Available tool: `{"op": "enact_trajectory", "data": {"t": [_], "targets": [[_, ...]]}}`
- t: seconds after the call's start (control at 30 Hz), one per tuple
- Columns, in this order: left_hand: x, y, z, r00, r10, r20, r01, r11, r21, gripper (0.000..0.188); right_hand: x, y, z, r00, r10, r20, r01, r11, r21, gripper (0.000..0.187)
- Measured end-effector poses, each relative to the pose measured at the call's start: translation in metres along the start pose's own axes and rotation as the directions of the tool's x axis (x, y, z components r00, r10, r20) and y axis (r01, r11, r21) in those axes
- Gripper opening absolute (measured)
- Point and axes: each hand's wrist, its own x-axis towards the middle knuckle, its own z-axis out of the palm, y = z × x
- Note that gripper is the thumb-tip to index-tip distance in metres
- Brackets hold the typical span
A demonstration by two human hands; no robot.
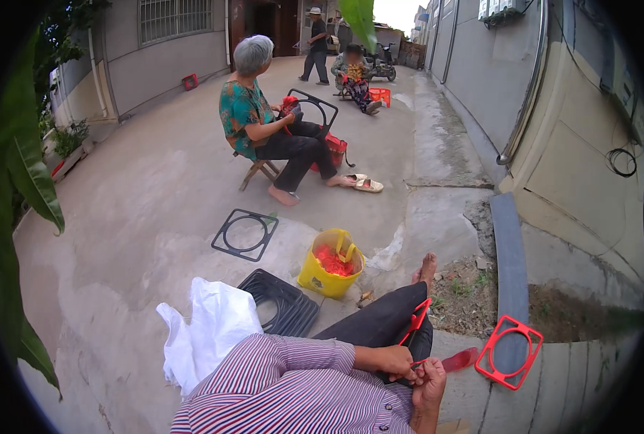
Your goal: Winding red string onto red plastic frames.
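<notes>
My left hand and my right hand meet over my lap, fingers pinched together. Between their fingertips shows a small red strip; whether it belongs to the frame beside it, I cannot tell. A red plastic frame leans against my dark-trousered leg, just beyond the hands and partly hidden. To the right of my right hand lies a flat, dark-red object of unclear kind. Further right, a square red frame with a round opening rests on a grey slab.
A yellow bucket holds red pieces. Beside it are stacked black frames and a white sack. One black frame lies on the concrete. A seated person handles a black frame; two other people are farther back.
</notes>
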Motion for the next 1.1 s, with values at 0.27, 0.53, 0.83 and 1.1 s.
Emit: {"op": "enact_trajectory", "data": {"t": [0.27,0.53,0.83,1.1], "targets": [[0.007,0.007,-0.015,0.986,0.164,-0.026,-0.121,0.6,-0.791,0.031,-0.05,-0.029,-0.013,0.939,0.326,0.113,-0.242,0.857,-0.455,0.017],[-0.033,0.04,-0.066,0.954,0.12,-0.276,-0.289,0.622,-0.728,0.036,-0.034,-0.072,-0.052,0.987,-0.127,-0.098,0.137,0.984,0.113,0.02],[-0.036,0.02,-0.079,0.975,0.104,-0.196,-0.221,0.535,-0.815,0.033,-0.071,-0.11,-0.138,0.929,-0.26,-0.264,0.361,0.798,0.483,0.019],[-0.03,0.008,-0.06,0.976,-0.019,-0.219,-0.141,0.708,-0.692,0.034,-0.074,-0.109,-0.102,0.949,-0.24,-0.203,0.302,0.874,0.38,0.019]]}}
